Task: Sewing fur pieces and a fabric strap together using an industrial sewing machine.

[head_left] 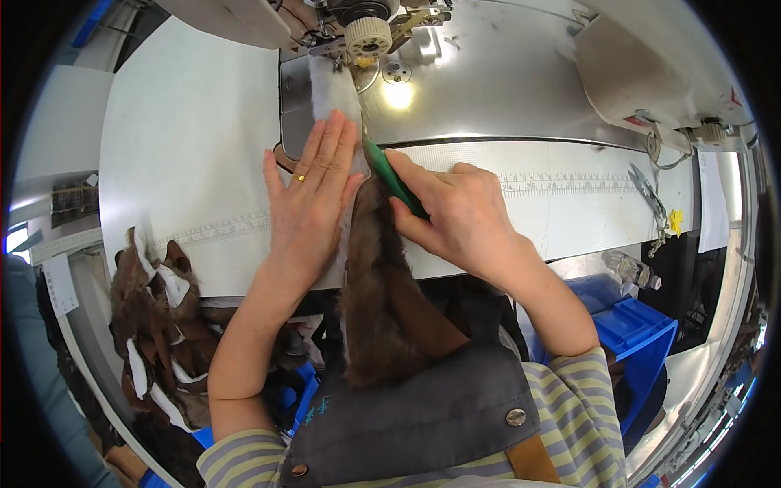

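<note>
My left hand [313, 179], a ring on one finger, lies flat with its fingers stretched over a strip of white fur [332, 85]. The strip's far end is under the presser foot area of a sewing machine [368, 37]. My right hand [455, 203] grips a green-handled tool [394, 179], its narrow end against the seam edge beside my left fingers; what the tip is like I cannot make out. A brown fur piece [376, 309] joins along the strip and hangs over the table's near edge onto my grey apron [415, 415].
A white table [195, 138] with a printed ruler scale surrounds the metal machine bed [504, 73]. Brown fur pieces with white edges [167, 325] hang at the left edge. Scissors [647, 191] lie at right. Below them are a clear bottle [630, 268] and a blue bin [639, 325].
</note>
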The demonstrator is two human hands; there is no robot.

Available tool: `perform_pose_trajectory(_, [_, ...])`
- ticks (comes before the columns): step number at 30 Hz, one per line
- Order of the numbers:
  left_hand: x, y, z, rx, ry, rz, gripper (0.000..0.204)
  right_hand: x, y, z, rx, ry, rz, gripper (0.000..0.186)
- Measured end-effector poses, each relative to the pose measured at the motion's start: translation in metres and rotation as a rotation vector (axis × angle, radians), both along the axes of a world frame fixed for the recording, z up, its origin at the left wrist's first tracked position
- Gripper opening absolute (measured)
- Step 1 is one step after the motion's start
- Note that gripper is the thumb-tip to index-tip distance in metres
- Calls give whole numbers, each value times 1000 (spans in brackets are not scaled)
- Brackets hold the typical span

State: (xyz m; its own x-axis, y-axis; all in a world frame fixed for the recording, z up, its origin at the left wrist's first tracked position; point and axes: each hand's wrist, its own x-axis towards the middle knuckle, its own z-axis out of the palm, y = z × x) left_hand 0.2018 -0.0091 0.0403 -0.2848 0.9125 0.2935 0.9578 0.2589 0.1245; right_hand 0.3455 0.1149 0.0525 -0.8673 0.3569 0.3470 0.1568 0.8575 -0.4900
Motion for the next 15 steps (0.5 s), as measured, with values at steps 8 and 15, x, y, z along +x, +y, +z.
perform_pose_trajectory(8, [-5,2,5,-23,24,-28,44,25,7,6,-27,-126,208,51])
perform_pose_trajectory(15, [-7,1,3,45,-11,-29,40,33,-4,10,37,-147,179,52])
